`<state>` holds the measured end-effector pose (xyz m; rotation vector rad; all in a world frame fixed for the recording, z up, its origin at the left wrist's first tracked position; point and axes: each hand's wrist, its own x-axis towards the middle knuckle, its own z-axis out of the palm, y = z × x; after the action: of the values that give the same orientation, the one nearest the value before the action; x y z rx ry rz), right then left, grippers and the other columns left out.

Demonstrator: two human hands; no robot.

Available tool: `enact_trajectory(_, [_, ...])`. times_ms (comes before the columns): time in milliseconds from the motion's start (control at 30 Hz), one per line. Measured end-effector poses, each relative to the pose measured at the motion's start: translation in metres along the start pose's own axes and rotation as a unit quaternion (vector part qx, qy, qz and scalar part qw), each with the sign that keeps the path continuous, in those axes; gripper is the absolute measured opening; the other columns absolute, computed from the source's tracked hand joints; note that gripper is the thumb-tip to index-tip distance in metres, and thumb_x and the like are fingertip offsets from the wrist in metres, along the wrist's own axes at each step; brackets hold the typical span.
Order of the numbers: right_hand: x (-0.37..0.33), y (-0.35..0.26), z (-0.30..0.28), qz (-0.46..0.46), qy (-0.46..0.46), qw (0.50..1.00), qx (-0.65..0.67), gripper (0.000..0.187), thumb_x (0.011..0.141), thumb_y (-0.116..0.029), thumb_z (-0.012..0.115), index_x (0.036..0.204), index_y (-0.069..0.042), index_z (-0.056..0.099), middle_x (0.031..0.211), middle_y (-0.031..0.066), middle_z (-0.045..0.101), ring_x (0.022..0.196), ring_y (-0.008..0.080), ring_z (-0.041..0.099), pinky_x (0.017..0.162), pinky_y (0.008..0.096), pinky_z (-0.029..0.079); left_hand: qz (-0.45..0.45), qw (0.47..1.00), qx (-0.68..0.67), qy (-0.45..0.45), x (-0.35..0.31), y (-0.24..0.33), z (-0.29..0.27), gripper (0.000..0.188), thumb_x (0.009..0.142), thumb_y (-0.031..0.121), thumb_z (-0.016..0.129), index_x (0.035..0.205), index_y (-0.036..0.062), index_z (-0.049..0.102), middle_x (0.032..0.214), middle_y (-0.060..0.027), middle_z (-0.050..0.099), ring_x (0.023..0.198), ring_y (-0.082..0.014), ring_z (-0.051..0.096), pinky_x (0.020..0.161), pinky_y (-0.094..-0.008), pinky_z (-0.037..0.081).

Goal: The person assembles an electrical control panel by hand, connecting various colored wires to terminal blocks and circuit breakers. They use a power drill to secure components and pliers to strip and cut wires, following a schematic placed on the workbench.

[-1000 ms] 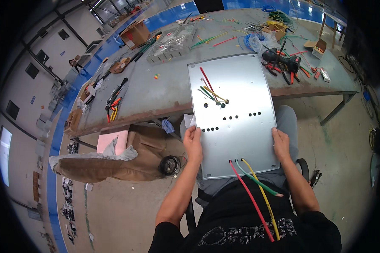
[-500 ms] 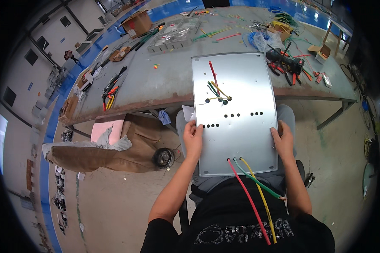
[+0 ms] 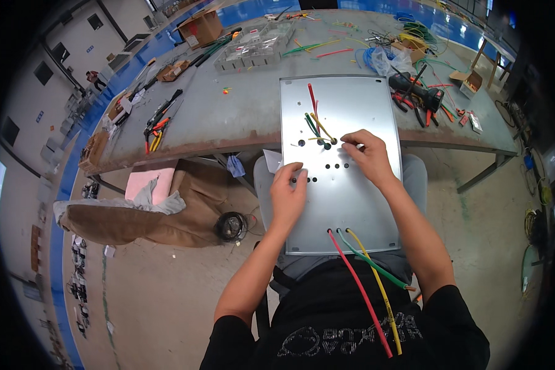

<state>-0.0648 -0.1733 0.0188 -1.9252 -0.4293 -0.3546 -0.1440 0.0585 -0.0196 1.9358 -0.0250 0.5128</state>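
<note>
A silvery sheet-metal panel (image 3: 345, 206) lies across my lap, its far part against the table edge. Short red, green and yellow wires (image 3: 314, 126) stick up from holes in its upper half. A longer red wire (image 3: 361, 290), a green wire (image 3: 376, 267) and a yellow wire (image 3: 383, 293) come out of the lower holes and trail over my shirt. My left hand (image 3: 288, 192) is at the panel's left side by a row of black-rimmed holes, fingers loosely bent and apart. Just right of the upper wires hovers my right hand (image 3: 370, 159), thumb and forefinger slightly apart, nothing visible between them.
On the metal table (image 3: 228, 117) lie a clear parts case (image 3: 256, 52), orange-handled cutters (image 3: 157, 129), a black power tool (image 3: 419, 89), pliers and wire scraps. A brown padded chair (image 3: 129, 219) and a black wire coil (image 3: 231, 227) are at my left.
Both hands have left the panel's side edges. My right hand has moved up and inward to the upper wires; my left has shifted slightly up and inward over the panel.
</note>
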Motion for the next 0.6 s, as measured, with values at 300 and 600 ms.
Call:
enact_trajectory(300, [0.005,-0.003,0.018,-0.024,-0.012,1.0,-0.002,0.021,0.094,-0.004,0.075,0.113,-0.005,0.08,0.1,0.0073,0.074,0.084,0.0186,0.069,0.076,0.0315,0.055,-0.002,0.99,-0.124,-0.07,0.04,0.037,0.019,0.033,0.106,0.016,0.064,0.133,-0.0027,0.068,0.118,-0.0129,0.077,0.111,-0.0181,0.072,0.095,-0.0333,0.057])
enact_trajectory(600, [0.003,0.0,0.018,-0.061,-0.048,0.997,-0.027,0.018,0.097,0.0,0.067,0.111,-0.005,0.078,0.106,0.0101,0.074,0.094,0.0261,0.073,0.083,0.0355,0.057,-0.11,0.909,-0.334,-0.225,0.047,0.046,-0.014,0.037,0.11,0.023,0.059,0.135,-0.0038,0.068,0.117,-0.0141,0.076,0.108,-0.0201,0.074,0.096,-0.0341,0.058])
